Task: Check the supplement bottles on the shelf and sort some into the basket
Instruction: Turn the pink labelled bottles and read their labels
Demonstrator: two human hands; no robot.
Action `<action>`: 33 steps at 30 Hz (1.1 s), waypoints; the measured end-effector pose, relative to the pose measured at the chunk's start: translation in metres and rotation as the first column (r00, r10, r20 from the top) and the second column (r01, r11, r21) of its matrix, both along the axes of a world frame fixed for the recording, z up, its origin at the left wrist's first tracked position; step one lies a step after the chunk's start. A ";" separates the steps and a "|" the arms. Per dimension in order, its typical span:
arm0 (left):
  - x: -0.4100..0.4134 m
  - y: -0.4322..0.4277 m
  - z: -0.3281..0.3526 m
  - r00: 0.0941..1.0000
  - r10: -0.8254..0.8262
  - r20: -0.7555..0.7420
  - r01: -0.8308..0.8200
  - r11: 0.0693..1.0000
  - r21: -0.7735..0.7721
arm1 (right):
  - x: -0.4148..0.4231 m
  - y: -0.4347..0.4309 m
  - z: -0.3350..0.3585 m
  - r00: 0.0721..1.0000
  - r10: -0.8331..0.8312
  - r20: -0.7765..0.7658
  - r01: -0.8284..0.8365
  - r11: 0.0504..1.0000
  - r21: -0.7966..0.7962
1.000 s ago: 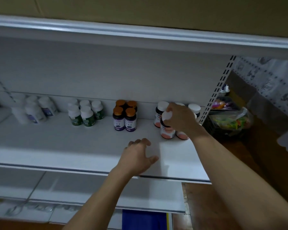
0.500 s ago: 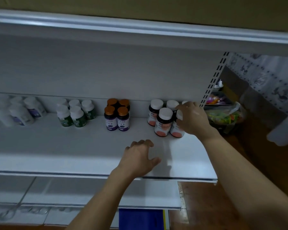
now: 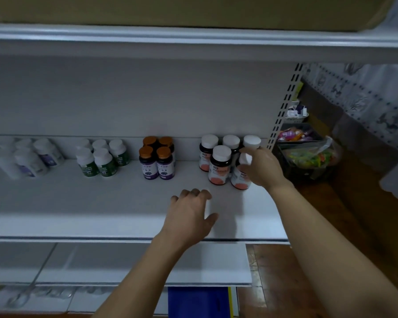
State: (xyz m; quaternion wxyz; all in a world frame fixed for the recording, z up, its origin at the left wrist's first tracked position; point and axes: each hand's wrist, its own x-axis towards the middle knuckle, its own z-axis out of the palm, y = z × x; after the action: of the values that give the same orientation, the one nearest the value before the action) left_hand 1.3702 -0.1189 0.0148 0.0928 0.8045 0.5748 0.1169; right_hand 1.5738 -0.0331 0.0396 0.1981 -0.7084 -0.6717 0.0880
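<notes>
Groups of supplement bottles stand along the back of a white shelf (image 3: 101, 203). At the right are several dark bottles with white caps and pink labels (image 3: 220, 165). My right hand (image 3: 261, 167) grips the front right one of these (image 3: 240, 180) around its cap and neck; it stands on the shelf. My left hand (image 3: 190, 214) rests on the shelf's front part, fingers loosely bent, holding nothing. Left of the pink group stand dark bottles with orange caps and purple labels (image 3: 156, 159), then white bottles with green labels (image 3: 100, 158), then white bottles with purple labels (image 3: 32, 157). No basket for sorting shows.
A cardboard box (image 3: 193, 10) lies on the shelf above. A perforated upright (image 3: 285, 106) ends the shelf at the right. Beyond it a dark crate holds bagged colourful packets (image 3: 308, 157). Lower shelves (image 3: 147, 262) and a blue object (image 3: 198, 301) lie below.
My right hand left the front middle pink-label bottle and moved right onto the front right one. The view shifted slightly. My left hand stayed on the shelf.
</notes>
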 end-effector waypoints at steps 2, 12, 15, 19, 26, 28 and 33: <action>0.003 -0.003 0.002 1.000 -0.005 -0.001 0.005 1.000 0.011 | 0.002 -0.009 -0.003 0.998 -0.026 -0.062 0.027 1.000 0.011; 0.028 -0.022 0.008 0.985 -0.049 0.168 0.054 0.998 -0.025 | 0.030 -0.094 -0.006 0.539 -0.056 -0.840 0.059 0.998 -0.028; 0.032 -0.030 0.010 0.959 -0.082 0.272 0.111 0.989 -0.094 | 0.035 -0.120 -0.006 0.457 -0.031 -0.889 0.063 0.998 -0.002; 0.037 -0.044 0.005 0.918 -0.110 0.380 0.185 0.968 -0.168 | 0.039 -0.146 -0.006 0.371 -0.004 -0.929 0.051 0.999 0.016; 0.046 -0.061 0.004 0.850 -0.135 0.510 0.285 0.931 -0.228 | 0.037 -0.160 0.004 0.260 0.088 -0.962 -0.052 0.996 0.077; 0.046 -0.063 0.004 0.836 -0.120 0.536 0.275 0.936 -0.219 | 0.037 -0.160 0.008 0.252 0.095 -0.963 -0.055 0.995 0.084; 0.048 -0.067 0.010 0.802 -0.104 0.588 0.270 0.941 -0.202 | 0.035 -0.160 0.013 0.270 0.083 -0.959 -0.051 0.996 0.072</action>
State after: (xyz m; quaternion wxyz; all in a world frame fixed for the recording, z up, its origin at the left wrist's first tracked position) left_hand 1.4180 -0.1861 0.0248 0.3821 0.7650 0.4481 0.2606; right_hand 1.6084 -0.1929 0.0530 0.5685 -0.4805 -0.4468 0.4962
